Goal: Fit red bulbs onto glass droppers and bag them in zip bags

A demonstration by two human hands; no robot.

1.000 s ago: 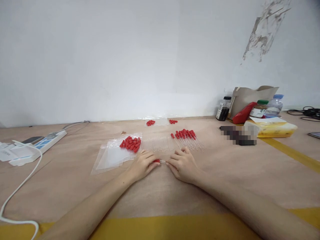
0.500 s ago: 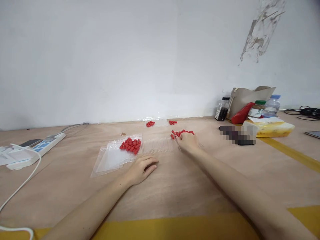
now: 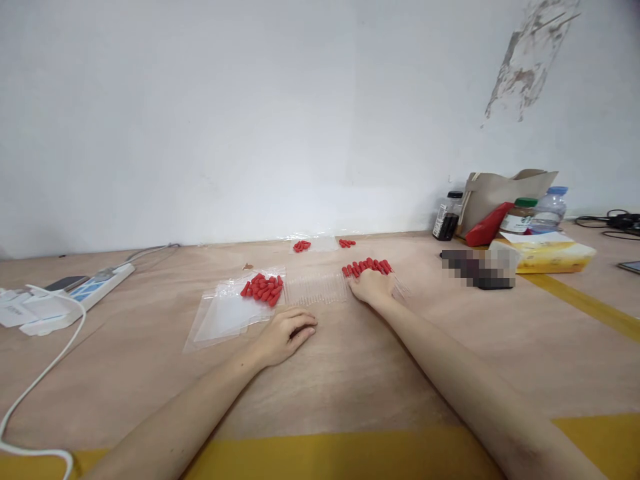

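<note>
My left hand (image 3: 287, 335) rests palm down on the table, thumb and fingers loosely apart, holding nothing. Beyond it, thin clear tubes (image 3: 316, 289) lie side by side in a row. A pile of red rubber bulbs (image 3: 261, 289) lies on clear plastic bags (image 3: 216, 319) left of the tubes. On the right, several droppers with red bulbs (image 3: 369, 265) are lined up, bulbs pointing to the wall. My right hand (image 3: 373, 287) lies over the left part of that line; its fingertips are hidden, so I cannot see whether it grips a dropper.
Two small groups of red bulbs (image 3: 301, 246) lie near the wall. A power strip (image 3: 77, 303) with a white cable stands at the left. To the right are a dark bottle (image 3: 447, 217), a grey bag (image 3: 493, 193), a jar (image 3: 519, 217) and a yellow tissue pack (image 3: 555, 255).
My right hand has come down flatter over the dropper line, and the red bulbs now sit in a more even row. My left hand has stayed in place.
</note>
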